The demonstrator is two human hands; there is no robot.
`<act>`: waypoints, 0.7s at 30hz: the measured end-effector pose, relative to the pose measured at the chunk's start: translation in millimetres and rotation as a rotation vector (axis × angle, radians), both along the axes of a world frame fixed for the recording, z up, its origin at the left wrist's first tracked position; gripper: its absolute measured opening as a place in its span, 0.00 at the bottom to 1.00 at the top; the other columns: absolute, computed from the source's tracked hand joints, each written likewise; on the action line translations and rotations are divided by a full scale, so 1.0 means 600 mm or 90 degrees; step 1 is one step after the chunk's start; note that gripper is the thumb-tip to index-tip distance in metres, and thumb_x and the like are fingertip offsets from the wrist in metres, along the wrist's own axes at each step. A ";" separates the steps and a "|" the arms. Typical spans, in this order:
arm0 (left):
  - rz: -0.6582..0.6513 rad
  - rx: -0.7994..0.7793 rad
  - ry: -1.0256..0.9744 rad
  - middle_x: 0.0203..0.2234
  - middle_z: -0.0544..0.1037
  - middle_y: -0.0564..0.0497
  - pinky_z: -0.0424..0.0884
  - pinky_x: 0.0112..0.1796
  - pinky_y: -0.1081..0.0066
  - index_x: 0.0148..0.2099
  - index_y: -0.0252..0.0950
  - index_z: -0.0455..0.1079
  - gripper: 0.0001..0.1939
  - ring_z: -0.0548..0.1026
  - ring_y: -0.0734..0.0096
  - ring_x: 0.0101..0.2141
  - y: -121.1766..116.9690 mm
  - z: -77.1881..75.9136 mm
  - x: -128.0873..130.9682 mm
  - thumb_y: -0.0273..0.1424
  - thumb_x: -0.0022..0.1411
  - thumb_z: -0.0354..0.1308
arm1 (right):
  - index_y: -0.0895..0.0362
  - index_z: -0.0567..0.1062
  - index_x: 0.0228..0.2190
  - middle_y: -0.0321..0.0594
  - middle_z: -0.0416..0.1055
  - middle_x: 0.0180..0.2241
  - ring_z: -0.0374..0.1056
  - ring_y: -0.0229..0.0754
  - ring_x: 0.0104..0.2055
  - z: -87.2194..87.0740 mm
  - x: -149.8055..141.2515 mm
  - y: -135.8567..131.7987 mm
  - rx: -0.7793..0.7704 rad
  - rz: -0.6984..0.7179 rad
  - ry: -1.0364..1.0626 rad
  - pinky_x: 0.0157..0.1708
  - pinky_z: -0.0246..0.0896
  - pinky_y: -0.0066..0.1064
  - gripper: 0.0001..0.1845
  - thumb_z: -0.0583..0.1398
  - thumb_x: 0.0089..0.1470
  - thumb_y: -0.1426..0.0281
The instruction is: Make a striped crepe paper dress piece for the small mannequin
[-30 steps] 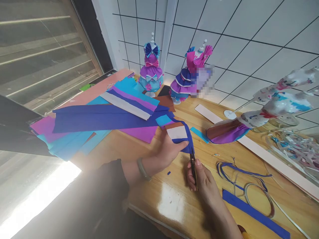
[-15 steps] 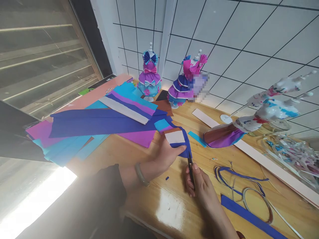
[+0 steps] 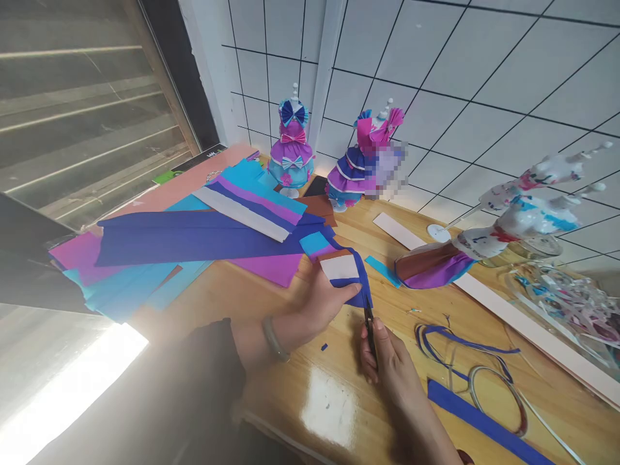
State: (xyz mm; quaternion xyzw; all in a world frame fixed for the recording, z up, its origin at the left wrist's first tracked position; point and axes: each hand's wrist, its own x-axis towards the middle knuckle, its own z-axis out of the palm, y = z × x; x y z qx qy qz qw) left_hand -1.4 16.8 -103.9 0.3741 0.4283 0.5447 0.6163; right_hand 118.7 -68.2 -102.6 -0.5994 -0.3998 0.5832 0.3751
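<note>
My left hand [image 3: 325, 302] pinches a dark blue piece of fabric [image 3: 356, 298], thumb on top near its right edge. On that piece lies a white rectangle [image 3: 339, 267], with brown, purple and light blue bits beside it. Black-handled scissors [image 3: 370, 326] are gripped in my right hand [image 3: 393, 355], fingers wrapped round the handles. Their blades meet the lower right edge of the dark blue fabric, close to my left thumb. A long dark blue sheet [image 3: 194, 242] stretches leftward from the held piece over a layered stack of coloured sheets.
Two small dress forms in layered dresses [image 3: 292, 152] [image 3: 351, 171] stand by the tiled wall. At right, a dress form with a brown and purple skirt [image 3: 431, 265] leans near a pale strip [image 3: 504, 300]. Blue trimmings [image 3: 436, 332], a bangle-like ring [image 3: 523, 413] and a blue strip [image 3: 484, 420] lie nearer.
The view has shifted very slightly. Both hands keep nearly the same place, and the scissors stay at the edge of the dark blue fabric.
</note>
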 end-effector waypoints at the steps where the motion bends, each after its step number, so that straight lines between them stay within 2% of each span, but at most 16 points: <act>1: -0.002 -0.002 -0.003 0.44 0.74 0.45 0.69 0.45 0.63 0.53 0.36 0.63 0.28 0.73 0.64 0.43 0.000 0.000 0.000 0.23 0.49 0.63 | 0.56 0.63 0.29 0.24 0.52 0.12 0.47 0.29 0.11 -0.001 0.000 0.000 0.000 -0.001 0.000 0.12 0.44 0.23 0.24 0.48 0.57 0.48; 21: -0.018 0.001 -0.012 0.42 0.75 0.45 0.70 0.43 0.65 0.51 0.36 0.65 0.26 0.73 0.67 0.41 0.002 -0.007 -0.002 0.24 0.49 0.64 | 0.56 0.63 0.29 0.24 0.52 0.12 0.48 0.29 0.11 -0.004 0.002 0.001 0.013 0.002 0.007 0.12 0.46 0.23 0.24 0.48 0.57 0.48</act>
